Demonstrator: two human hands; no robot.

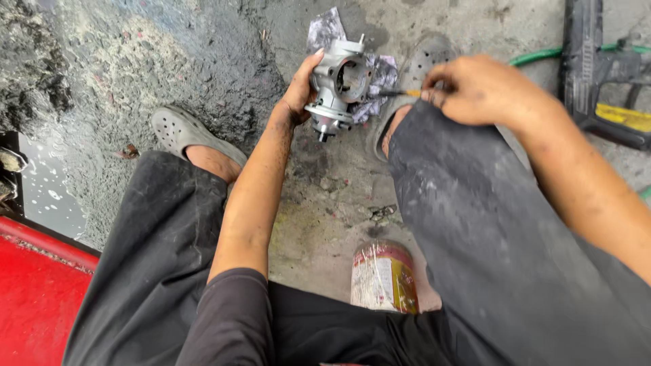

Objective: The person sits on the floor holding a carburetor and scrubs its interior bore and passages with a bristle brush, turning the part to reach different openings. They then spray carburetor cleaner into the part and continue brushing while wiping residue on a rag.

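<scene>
The left hand (pixel 298 91) grasps a silver cast-metal carburettor body (pixel 339 85) from its left side — thumb over the top edge, fingers wrapped behind it and hidden. The part is held above the stained concrete floor (pixel 325 196), far from the body and between the two knees, its round bore facing right. The right hand (pixel 475 88) rests on the right knee of the dark grey trousers (pixel 488 224), fingers pinched on a thin tool with an orange-yellow handle (pixel 411 93); its dark tip points left into the bore. A crumpled grey rag (pixel 325 30) lies on the floor just behind the part. Grey perforated clogs (pixel 180 129) cover both feet. A cylindrical tin with a worn label (pixel 383 278) stands near, between the legs — a black spray gun (pixel 597 68) with a green hose (pixel 536 57) lies far right
</scene>
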